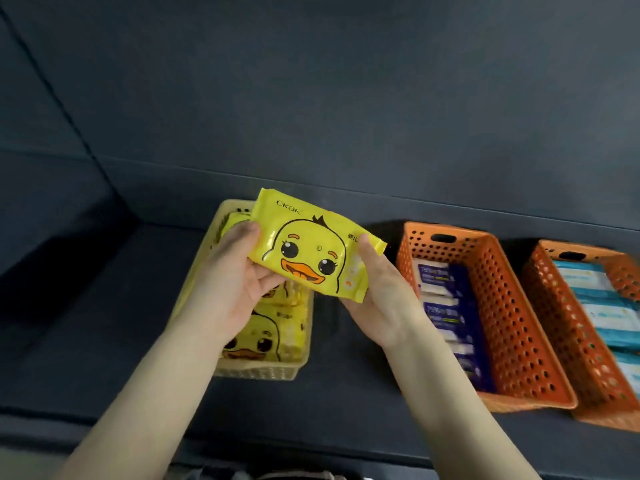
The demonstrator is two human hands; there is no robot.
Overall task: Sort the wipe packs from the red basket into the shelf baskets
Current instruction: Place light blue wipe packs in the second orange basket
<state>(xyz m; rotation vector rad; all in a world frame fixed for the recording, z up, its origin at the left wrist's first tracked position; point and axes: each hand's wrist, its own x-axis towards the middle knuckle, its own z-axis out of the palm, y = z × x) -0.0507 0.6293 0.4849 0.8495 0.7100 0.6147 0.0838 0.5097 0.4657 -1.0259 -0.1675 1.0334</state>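
Along the dark grey shelf (104,341): three perforated plastic baskets stand in a row, long sides running front to back.
Middle orange basket (502,306): holds dark blue wipe packs (446,306) in a line; sits just beside the right one.
Right orange basket (561,323): partly cut off by the frame edge; holds light blue and white packs (602,306).
Pale yellow basket (256,374): leftmost, apart from the orange pair; yellow duck-print packs (273,327) lie inside.
Yellow duck-face wipe pack (311,251): held in the air over the pale yellow basket, face up, tilted down to the right.
Left hand (235,282): grips the pack's left end, thumb on top, fingers curled beneath.
Right hand (381,296): grips the right end, thumb on the sealed edge, fingers under.
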